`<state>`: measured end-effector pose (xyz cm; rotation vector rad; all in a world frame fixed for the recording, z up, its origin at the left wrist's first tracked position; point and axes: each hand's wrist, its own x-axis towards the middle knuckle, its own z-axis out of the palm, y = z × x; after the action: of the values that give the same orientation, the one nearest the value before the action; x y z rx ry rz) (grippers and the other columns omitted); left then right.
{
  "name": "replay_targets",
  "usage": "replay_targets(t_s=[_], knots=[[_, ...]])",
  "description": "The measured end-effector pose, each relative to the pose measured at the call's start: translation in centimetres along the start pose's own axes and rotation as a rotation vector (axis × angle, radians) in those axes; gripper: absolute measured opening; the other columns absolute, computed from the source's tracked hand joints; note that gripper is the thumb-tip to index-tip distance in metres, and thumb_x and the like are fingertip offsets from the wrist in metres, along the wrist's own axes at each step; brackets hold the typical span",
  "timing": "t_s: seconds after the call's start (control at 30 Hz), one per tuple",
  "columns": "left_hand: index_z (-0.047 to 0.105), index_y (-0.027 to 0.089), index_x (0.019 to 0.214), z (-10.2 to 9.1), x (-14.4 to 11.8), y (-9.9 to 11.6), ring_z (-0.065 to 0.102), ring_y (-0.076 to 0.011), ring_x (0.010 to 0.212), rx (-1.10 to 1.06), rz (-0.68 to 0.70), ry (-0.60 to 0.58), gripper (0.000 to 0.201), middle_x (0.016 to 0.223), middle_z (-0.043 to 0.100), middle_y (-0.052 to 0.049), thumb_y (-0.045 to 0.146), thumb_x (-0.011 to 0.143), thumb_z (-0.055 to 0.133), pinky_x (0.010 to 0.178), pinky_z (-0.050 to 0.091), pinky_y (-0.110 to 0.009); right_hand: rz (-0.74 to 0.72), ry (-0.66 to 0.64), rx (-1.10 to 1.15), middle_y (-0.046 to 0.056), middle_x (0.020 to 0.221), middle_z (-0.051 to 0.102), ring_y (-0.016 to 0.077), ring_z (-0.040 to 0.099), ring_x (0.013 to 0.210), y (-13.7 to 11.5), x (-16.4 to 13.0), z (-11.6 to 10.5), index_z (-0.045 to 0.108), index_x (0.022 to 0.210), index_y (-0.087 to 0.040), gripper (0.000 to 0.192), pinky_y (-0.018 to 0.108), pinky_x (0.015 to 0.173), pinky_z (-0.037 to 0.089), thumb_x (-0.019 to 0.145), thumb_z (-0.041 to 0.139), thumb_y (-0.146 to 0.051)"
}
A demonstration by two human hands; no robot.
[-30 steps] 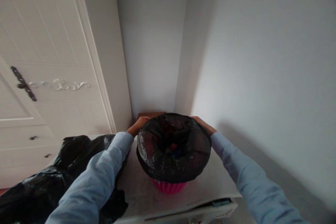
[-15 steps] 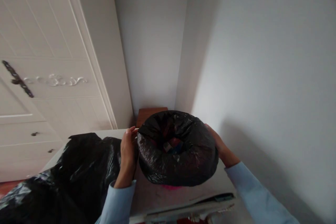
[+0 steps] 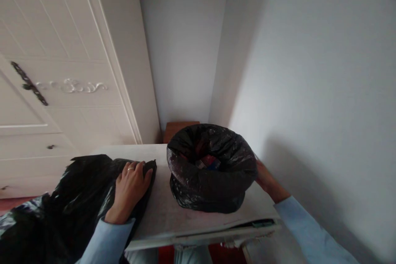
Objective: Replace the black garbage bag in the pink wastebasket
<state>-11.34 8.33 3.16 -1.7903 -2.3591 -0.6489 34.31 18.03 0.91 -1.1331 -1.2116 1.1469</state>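
A round bin lined with a black plastic bag (image 3: 210,187) stands on the white tabletop, its bag folded outward over the rim. Red and blue items (image 3: 208,162) show down inside. My right hand (image 3: 264,177) holds the bin's right side, with its fingertips partly hidden behind the plastic. On the left, a crumpled black plastic bag (image 3: 71,210) spreads across the table's corner and over its edge. My left hand (image 3: 131,187), with a ring on one finger, lies over that bag's right part, its fingers bent onto the plastic and thumb at the right.
The white table (image 3: 157,214) has a worn front edge. A white wardrobe (image 3: 62,119) stands at the left, and a pale wall (image 3: 321,70) rises close on the right. A brown wooden piece (image 3: 179,128) sits in the corner behind the table.
My left hand has let go of the bin and moved left onto the crumpled bag. The bin has been lowered onto the table and now stands more upright, with my right hand still at its side.
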Motion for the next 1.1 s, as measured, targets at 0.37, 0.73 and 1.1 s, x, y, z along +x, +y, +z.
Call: replay_targets(t_s=[0.37,0.73,1.1], knots=[[0.063,0.009,0.116,7.7,8.6,-3.1,0.06,-0.0395,0.132,-0.309,0.059,-0.117,0.066,0.131,0.066,-0.029,0.058,0.074,0.052,0.115,0.044,-0.05,-0.907,0.007,-0.3,0.009,0.116,0.068,0.0195,0.065,0.112,-8.6,-7.9,2.2,0.07,0.118,-0.024,0.022,0.029,0.094,0.054,0.102,0.055,-0.03],[0.057,0.007,0.135,-3.7,3.5,1.5,0.05,-0.0433,0.14,-0.401,0.098,0.127,0.074,0.143,0.059,-0.026,0.062,0.085,0.055,0.119,0.036,-0.058,-1.261,-0.294,-0.88,0.016,0.153,0.049,0.025,0.04,0.148,-7.9,-9.5,2.2,0.044,0.152,-0.015,0.054,0.041,0.126,0.027,0.101,0.057,-0.021],[0.051,0.017,0.145,-8.2,-6.9,14.7,0.05,-0.0301,0.142,-0.388,0.97,0.297,0.049,0.136,0.067,-0.014,0.038,0.101,0.057,0.122,0.035,-0.054,-1.283,-0.4,-0.905,0.009,0.134,0.068,0.0196,0.058,0.134,-9.9,-10.3,1.5,0.047,0.152,-0.021,0.053,0.041,0.121,0.041,0.1,0.057,-0.019]])
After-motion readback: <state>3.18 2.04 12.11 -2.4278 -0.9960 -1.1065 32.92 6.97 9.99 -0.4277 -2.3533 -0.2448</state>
